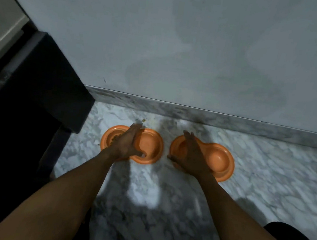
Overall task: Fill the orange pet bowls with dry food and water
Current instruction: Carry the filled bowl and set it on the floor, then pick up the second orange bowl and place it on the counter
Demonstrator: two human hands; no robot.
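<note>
Two orange double pet bowls stand side by side on the marble floor near the wall. The left bowl [150, 146] has some brown bits in its left cup, partly hidden by my left hand [127, 143], which reaches over its middle with straight fingers. The right bowl [217, 160] shows an empty right cup. My right hand [191, 154] stretches over its left cup with fingers straight and thumb spread. Whether either hand touches a bowl I cannot tell.
A grey wall [180, 44] with a marble skirting [212, 117] rises just behind the bowls. A dark block of furniture [40, 89] stands at the left. A few crumbs [144, 120] lie on the floor behind the left bowl.
</note>
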